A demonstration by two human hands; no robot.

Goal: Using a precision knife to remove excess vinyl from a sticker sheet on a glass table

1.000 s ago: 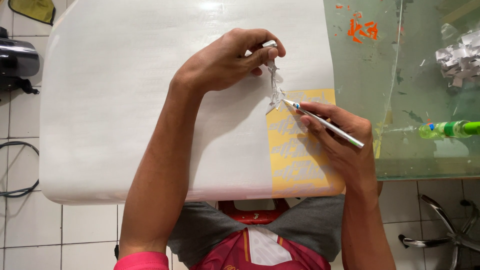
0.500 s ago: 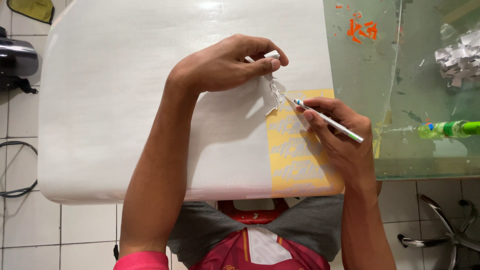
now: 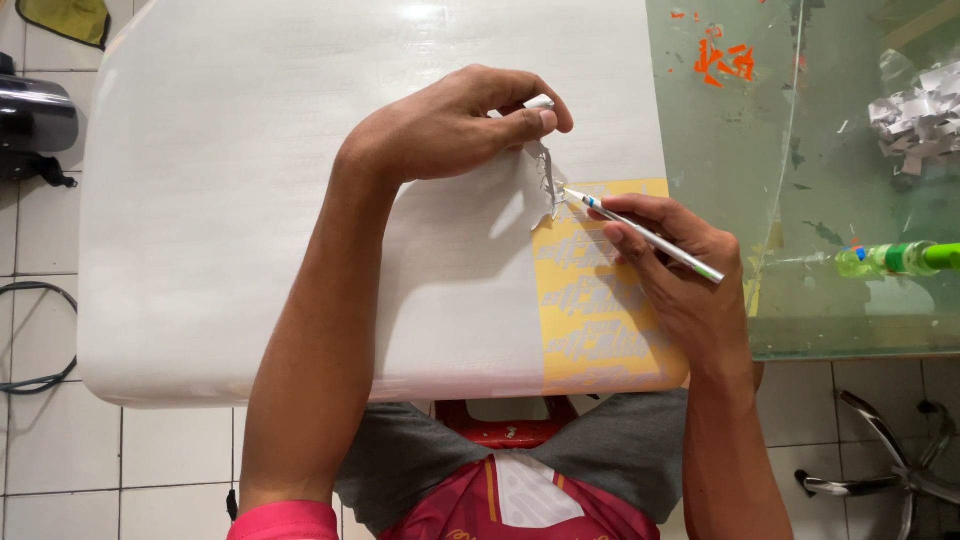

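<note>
On the big white sheet (image 3: 250, 220), the left hand (image 3: 450, 125) has its fingers pinched on a peeled white strip (image 3: 547, 180) lifting off the yellow backing (image 3: 600, 320). Just right, the right hand (image 3: 680, 270) has its fingers clamped on a slim knife (image 3: 645, 235), tip touching the strip; further right lies the glass desk (image 3: 850, 180)

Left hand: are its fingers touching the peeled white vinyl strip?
Touching. In the head view the left hand pinches the white vinyl strip between thumb and fingertips, with no gap; the strip hangs down from that pinch.
</note>
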